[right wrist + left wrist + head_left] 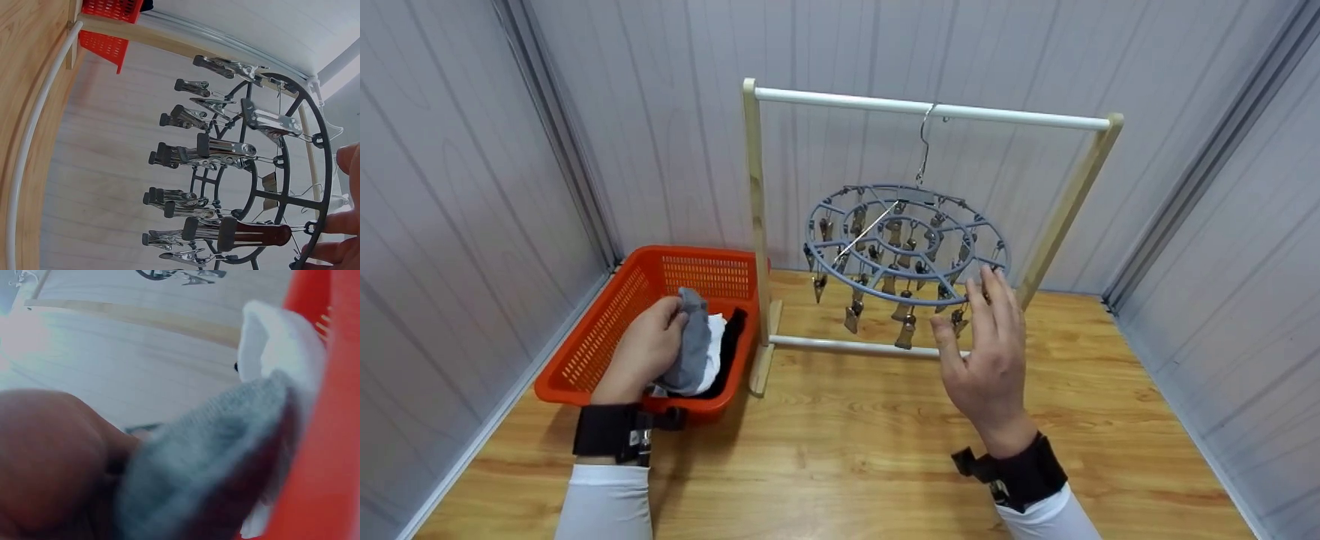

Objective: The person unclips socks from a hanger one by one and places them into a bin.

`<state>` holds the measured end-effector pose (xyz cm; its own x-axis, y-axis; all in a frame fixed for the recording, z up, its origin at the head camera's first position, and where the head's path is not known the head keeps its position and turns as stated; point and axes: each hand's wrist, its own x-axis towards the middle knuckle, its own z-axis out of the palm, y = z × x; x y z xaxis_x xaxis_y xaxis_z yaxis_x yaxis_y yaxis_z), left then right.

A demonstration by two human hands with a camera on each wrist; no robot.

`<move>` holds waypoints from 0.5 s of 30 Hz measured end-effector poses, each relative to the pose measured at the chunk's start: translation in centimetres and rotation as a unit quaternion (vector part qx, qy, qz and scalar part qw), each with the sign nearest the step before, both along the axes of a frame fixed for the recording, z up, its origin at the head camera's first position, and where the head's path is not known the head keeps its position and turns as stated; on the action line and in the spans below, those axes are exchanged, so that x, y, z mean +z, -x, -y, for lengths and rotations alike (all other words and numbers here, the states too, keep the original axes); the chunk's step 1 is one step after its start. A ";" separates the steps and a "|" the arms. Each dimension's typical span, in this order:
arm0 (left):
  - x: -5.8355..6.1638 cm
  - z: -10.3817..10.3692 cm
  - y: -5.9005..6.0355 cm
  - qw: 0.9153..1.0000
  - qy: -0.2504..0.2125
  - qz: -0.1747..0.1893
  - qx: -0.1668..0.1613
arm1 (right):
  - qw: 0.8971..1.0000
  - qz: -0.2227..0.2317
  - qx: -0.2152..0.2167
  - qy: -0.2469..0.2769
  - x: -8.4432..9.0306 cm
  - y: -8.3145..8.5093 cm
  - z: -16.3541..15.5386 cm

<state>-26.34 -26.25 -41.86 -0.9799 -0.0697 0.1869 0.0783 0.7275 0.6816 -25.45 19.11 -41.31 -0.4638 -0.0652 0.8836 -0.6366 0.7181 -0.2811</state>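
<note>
My left hand [649, 341] pinches a grey sock [690, 356] between thumb and fingers, over the near part of the orange basket [697, 253]. White [715, 345] and black [731, 341] cloth items lie beside it in the basket. In the left wrist view the grey sock [208, 444] looks knitted and blurred. My right hand [994, 360], fingers extended, is at the near right rim of a round grey clip hanger [916, 196]. Several metal clips [905, 332] dangle under its rings. The right wrist view has the fingers [340, 222] right at the outer ring.
The hanger hooks over the white top bar [847, 100] of a rack with wooden posts [755, 210]. A lower white bar [840, 344] runs near the wood-look floor [825, 450]. Pale panel walls [675, 112] stand at the back and both sides.
</note>
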 end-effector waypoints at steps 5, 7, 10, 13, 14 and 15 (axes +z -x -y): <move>-0.6 0.7 -0.3 0.996 0.070 0.061 -0.004 | 1.000 -0.002 0.003 -0.003 0.0 0.0 0.1; -0.6 0.9 -0.5 0.992 0.102 0.074 0.008 | 1.000 -0.007 0.002 -0.003 -0.1 0.0 0.1; -0.6 1.0 -0.8 0.987 0.129 0.090 0.027 | 1.000 -0.014 0.001 -0.002 -0.1 0.0 0.2; -0.6 1.0 -1.0 0.983 0.143 0.099 0.051 | 1.000 -0.017 0.000 -0.003 -0.2 0.0 0.3; -0.6 1.0 -1.1 0.982 0.147 0.098 0.061 | 1.000 -0.017 0.001 -0.002 -0.2 0.0 0.4; -0.5 1.0 -1.1 0.981 0.151 0.097 0.070 | 1.000 -0.017 0.002 -0.002 -0.2 0.0 0.4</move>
<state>-25.22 -27.23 -42.38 -0.9838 -0.1768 0.0314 -0.1469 0.8930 0.4255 -25.45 18.72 -41.52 -0.4335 -0.0699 0.8985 -0.6480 0.7170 -0.2568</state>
